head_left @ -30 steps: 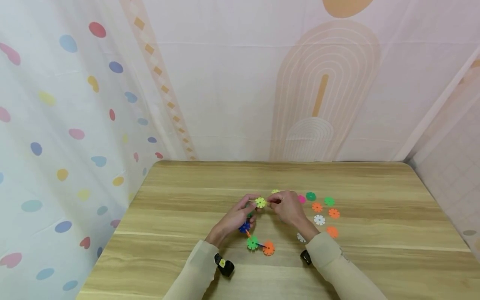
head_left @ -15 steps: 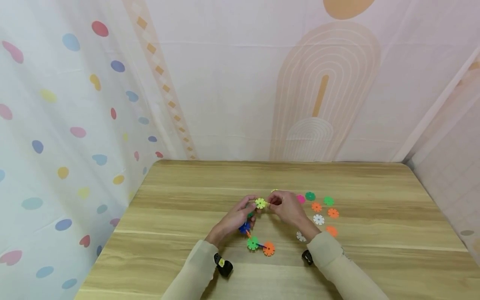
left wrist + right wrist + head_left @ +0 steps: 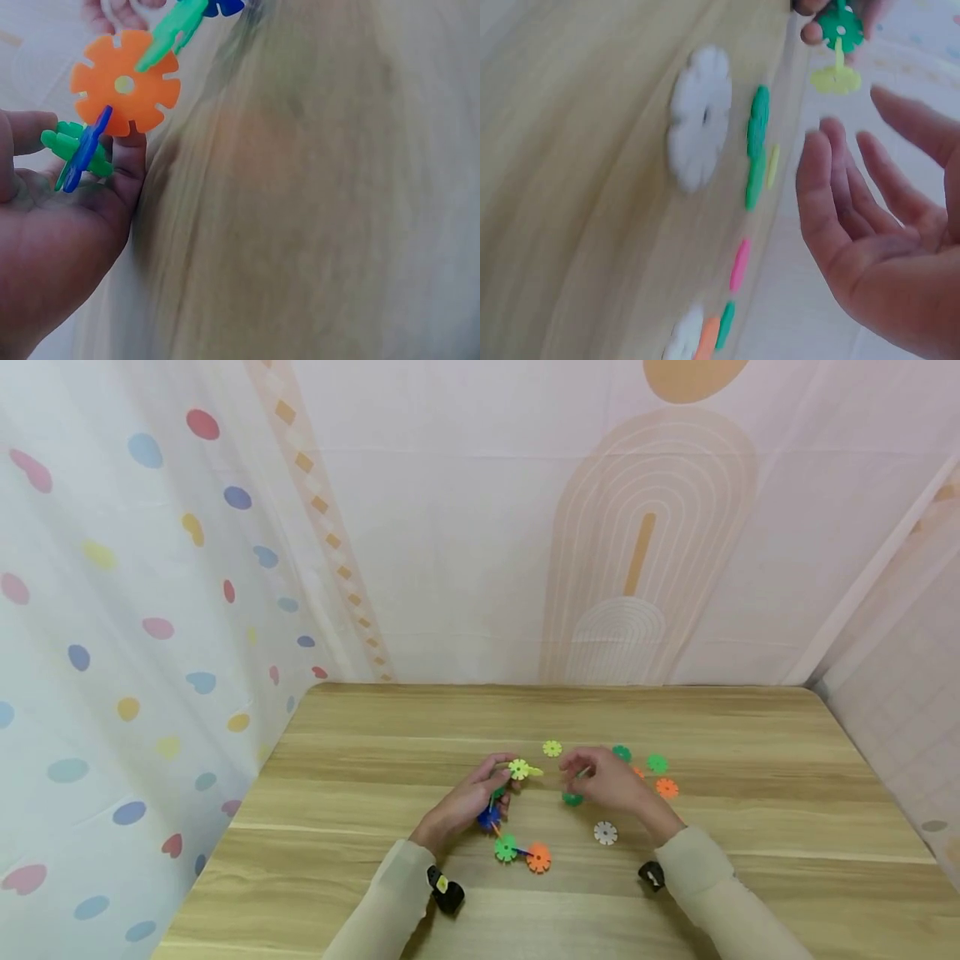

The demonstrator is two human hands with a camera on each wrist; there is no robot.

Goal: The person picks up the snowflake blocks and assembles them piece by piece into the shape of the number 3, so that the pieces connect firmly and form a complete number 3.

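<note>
My left hand (image 3: 495,781) grips a chain of joined snowflake discs (image 3: 504,827) just above the wooden table (image 3: 360,752). A yellow-green disc (image 3: 519,768) sits at the chain's top, with blue (image 3: 489,817), green (image 3: 506,847) and orange (image 3: 537,857) discs lower down. In the left wrist view the fingers (image 3: 124,161) pinch a green-and-blue joint (image 3: 79,150) under the orange disc (image 3: 125,82). My right hand (image 3: 592,774) hovers apart to the right, fingers (image 3: 821,202) spread and empty, above a dark green disc (image 3: 573,798).
Loose discs lie on the table around the right hand: yellow-green (image 3: 552,748), two green (image 3: 621,752) (image 3: 657,763), orange (image 3: 667,787) and white (image 3: 605,832). The right wrist view also shows a pink disc (image 3: 739,264). Patterned curtains close in the left and back sides.
My right hand has let go of the chain's yellow-green end and moved right, uncovering a loose yellow-green disc and covering others. The left hand still holds the chain in place.
</note>
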